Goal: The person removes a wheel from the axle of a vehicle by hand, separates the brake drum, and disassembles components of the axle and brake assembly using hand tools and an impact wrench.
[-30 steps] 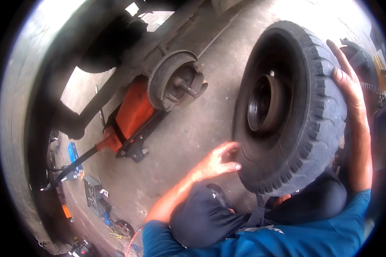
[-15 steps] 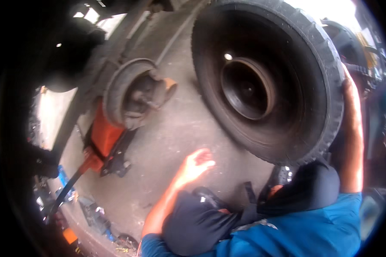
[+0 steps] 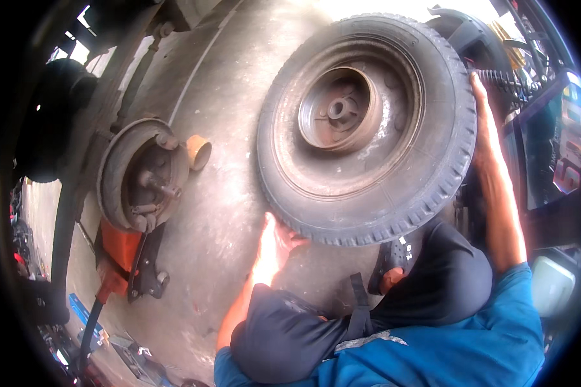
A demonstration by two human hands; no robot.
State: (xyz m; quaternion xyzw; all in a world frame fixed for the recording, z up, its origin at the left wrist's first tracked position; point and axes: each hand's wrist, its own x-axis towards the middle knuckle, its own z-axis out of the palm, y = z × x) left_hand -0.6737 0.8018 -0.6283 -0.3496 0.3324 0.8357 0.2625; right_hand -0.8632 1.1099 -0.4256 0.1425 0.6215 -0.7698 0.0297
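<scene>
A big wheel, a treaded tyre on a rusty rim with a brake drum at its middle, leans in front of me, tilted. My right hand presses along the tread on its right side, holding it, with the fingers partly hidden behind. At the lower left edge of the tyre is my left hand, thumb raised and fingers apart; the fingertips reach the tread, and whether they bear on it I cannot tell. To the left, a bare hub with brake shoes and a protruding spindle sits on an axle.
An orange jack with a dark handle stands under the hub. On the concrete floor beside the hub lies a small rusty cup-shaped part. Tools lie at the lower left. A dark vehicle panel and a pale container are at right.
The wheel has tipped so its face shows more upward, and it sits further left in view. My left hand has come up to the tyre's lower edge. The right hand stays on the tread.
</scene>
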